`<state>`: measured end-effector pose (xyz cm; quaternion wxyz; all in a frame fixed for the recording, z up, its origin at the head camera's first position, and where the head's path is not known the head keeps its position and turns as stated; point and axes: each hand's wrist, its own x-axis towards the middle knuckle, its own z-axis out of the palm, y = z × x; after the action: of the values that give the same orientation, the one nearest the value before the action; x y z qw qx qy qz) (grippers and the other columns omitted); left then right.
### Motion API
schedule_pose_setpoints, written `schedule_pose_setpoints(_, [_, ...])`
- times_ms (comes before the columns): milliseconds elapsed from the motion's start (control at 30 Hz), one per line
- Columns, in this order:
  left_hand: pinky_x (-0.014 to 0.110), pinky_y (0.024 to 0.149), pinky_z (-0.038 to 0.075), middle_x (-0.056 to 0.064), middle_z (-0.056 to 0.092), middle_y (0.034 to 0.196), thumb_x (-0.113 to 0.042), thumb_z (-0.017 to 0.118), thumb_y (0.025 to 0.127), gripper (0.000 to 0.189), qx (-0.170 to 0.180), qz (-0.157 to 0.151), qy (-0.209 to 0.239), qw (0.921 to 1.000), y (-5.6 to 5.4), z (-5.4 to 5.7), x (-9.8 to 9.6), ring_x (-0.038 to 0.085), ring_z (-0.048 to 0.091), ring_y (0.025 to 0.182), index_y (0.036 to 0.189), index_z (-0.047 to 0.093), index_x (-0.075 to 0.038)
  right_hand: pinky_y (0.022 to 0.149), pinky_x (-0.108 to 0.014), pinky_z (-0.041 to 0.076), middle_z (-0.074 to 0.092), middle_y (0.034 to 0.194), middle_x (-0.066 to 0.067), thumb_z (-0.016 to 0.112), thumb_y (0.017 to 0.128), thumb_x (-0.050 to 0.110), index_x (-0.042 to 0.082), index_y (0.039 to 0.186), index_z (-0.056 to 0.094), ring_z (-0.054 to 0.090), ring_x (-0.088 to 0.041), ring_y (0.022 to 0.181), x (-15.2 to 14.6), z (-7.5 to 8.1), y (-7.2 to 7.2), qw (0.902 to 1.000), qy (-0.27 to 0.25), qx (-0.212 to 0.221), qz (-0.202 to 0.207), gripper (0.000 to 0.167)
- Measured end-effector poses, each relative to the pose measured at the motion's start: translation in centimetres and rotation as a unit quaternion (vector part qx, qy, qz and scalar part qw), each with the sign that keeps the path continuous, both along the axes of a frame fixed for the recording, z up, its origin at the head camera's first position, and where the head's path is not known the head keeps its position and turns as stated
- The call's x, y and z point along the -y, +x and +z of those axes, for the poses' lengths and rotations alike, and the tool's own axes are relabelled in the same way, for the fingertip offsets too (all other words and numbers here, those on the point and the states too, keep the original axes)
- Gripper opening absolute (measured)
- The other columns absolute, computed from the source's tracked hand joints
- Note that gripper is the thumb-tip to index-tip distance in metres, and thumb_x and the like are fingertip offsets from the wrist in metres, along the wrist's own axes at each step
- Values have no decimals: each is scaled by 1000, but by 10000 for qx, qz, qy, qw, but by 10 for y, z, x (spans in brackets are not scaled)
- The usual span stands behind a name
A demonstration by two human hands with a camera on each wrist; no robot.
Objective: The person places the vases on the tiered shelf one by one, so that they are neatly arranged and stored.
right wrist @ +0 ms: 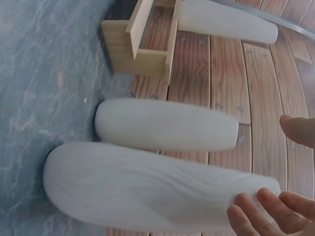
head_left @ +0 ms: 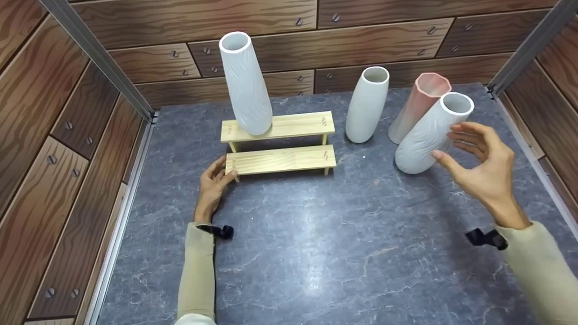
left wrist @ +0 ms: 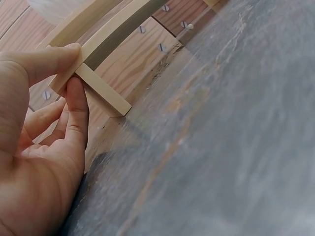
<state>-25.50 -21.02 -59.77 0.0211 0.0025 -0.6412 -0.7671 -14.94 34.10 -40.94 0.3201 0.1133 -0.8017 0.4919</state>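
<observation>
My left hand (head_left: 211, 187) pinches the left end of the lower tier of a two-tier wooden stand (head_left: 282, 160). In the left wrist view the thumb lies on top of the board (left wrist: 106, 37) and a finger is under it. On the upper tier stands a tall white vase (head_left: 248, 90). My right hand (head_left: 490, 167), thumb and fingers spread, is beside a white rippled vase (head_left: 420, 144) on the right. The right wrist view shows its fingertips over the upper part of that vase (right wrist: 147, 184); whether they touch is unclear.
A smooth white vase (head_left: 368, 106) stands right of the wooden stand. Behind the rippled vase is a pink-and-white vase (head_left: 415, 106), partly covered. Wood-patterned walls (head_left: 375, 40) and metal frame rails (head_left: 106, 67) border the dark marbled tabletop (head_left: 343, 243).
</observation>
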Motion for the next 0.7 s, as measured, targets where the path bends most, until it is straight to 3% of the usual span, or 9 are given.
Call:
schedule_pose_setpoints(267, [23, 99, 57, 28, 52, 152, 6, 75, 96, 68, 33, 42, -26, 10000, 1, 0, 1, 18, 64, 122, 158, 45, 6, 94, -18, 59, 71, 122, -25, 87, 75, -16, -8, 134, 65, 74, -13, 109, -22, -26, -9, 9993, -117, 122, -341, 63])
schedule_pose_setpoints(700, [21, 98, 57, 30, 50, 154, 7, 74, 96, 67, -32, 69, -92, 9999, -1, -1, 0, 20, 63, 124, 157, 45, 9, 94, -15, 57, 69, 124, 5, 91, 75, -7, 1, 138, 66, 71, -7, 110, -35, -60, -27, 9938, -403, 661, -793, 68])
